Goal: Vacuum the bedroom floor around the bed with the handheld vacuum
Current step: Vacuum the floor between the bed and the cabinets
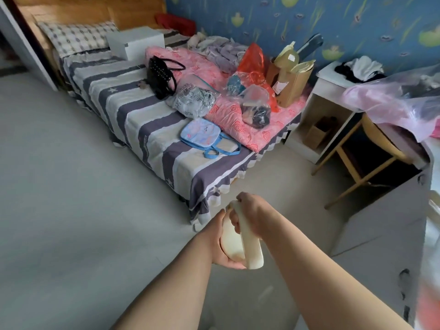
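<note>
Judged light, rigid, slick, the handheld vacuum [238, 246] is gripped at its handle by the right hand [250, 210], cupped by the left hand [219, 244]; bed [142, 120] at eleven o'clock.

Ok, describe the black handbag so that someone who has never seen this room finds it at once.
Start at the bed with the grey-striped sheet. Midway along it, where the stripes meet the pink quilt, stands the handbag. It is the only black, studded bag; its neighbours are clear plastic or light blue.
</note>
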{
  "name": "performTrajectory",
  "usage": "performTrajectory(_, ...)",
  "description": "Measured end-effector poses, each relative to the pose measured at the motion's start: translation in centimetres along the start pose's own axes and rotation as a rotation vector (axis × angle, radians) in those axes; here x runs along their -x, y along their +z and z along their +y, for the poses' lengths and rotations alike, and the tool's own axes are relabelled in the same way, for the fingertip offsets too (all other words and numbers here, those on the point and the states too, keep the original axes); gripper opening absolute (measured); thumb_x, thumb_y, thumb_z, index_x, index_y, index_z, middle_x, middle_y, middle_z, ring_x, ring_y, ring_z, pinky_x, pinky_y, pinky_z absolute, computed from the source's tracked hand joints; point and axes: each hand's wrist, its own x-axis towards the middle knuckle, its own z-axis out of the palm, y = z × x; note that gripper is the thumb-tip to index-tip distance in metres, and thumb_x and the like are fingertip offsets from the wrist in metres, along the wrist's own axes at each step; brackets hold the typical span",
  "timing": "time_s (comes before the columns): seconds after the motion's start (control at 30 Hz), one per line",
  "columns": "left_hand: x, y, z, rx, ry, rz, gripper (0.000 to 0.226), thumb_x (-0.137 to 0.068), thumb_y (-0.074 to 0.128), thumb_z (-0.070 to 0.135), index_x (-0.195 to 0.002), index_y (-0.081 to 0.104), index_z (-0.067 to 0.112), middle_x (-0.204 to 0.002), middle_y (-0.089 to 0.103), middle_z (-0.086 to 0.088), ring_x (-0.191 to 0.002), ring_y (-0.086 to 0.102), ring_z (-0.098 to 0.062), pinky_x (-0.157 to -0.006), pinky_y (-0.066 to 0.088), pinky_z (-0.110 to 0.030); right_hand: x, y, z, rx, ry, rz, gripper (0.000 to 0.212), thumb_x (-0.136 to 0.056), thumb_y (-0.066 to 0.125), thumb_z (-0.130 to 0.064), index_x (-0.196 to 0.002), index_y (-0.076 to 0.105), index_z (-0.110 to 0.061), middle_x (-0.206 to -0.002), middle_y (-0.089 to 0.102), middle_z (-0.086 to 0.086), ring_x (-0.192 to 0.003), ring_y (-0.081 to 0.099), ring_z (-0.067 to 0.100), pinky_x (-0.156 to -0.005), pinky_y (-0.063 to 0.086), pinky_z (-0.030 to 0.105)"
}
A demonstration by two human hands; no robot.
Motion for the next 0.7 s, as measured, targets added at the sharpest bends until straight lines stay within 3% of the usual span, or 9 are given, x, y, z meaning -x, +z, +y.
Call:
performTrajectory(0.1, -0.6, -1.8, -1.6, 0.105, -0.089, -0.002, 0.045, -0.083, 0.064, 0.035, -0.124, 0.063, 0.016, -0.122, 0.069, -0.013, -0.116, 0.061, -0.038, -0.098, 0.046, -0.064, 0.7, 0.3, 0.6, -0.059, 0.056, -0.028, 0.021, -0.095, 0.034, -0.007, -0.082, 0.049, -0.001, -0.055, 0.042, 0.014, -0.035, 0.037, 0.019, -0.042, 0.030, 0.020)
performTrajectory(0.23, -1.9, -1.5, -3.5, 0.175, -0.043, 0.030, 0.039, -0.094, 0.048, 0.032, -0.125, 0.064, 0.016, -0.114, 0.074, -0.016, -0.110, 0.066, -0.040, -0.087, 0.051, -0.067, 1.5, -0.4, 1.3, 0.026, 0.033, -0.023, 0.027, -0.093, 0.032, -0.009, -0.072, 0.047, -0.001, -0.054, 0.046, 0.015, -0.037, 0.039, 0.021, -0.044, 0.033, 0.022)
performTrajectory(0.5, -2.5, -0.1, -4.7, 0.152, -0.058, -0.007, 0.037, -0.093, 0.048, 0.032, -0.122, 0.066, 0.015, -0.112, 0.074, -0.016, -0.109, 0.066, -0.040, -0.083, 0.052, -0.067, 2.6, -1.7, 2.0, -0.010, 0.065, 0.054, 0.032, -0.094, 0.031, -0.010, -0.068, 0.047, 0.000, -0.054, 0.046, 0.014, -0.038, 0.037, 0.021, -0.045, 0.030, 0.024)
performTrajectory(0.7, -1.9, -0.8, -4.7, 0.169, -0.081, -0.045, 0.041, -0.093, 0.053, 0.042, -0.124, 0.066, 0.017, -0.117, 0.072, -0.016, -0.113, 0.064, -0.041, -0.088, 0.049, -0.069, 2.7, -0.9, 2.1, -0.090, 0.098, 0.100, 0.020, -0.094, 0.034, -0.012, -0.088, 0.050, -0.003, -0.055, 0.042, 0.013, -0.029, 0.035, 0.018, -0.038, 0.029, 0.014)
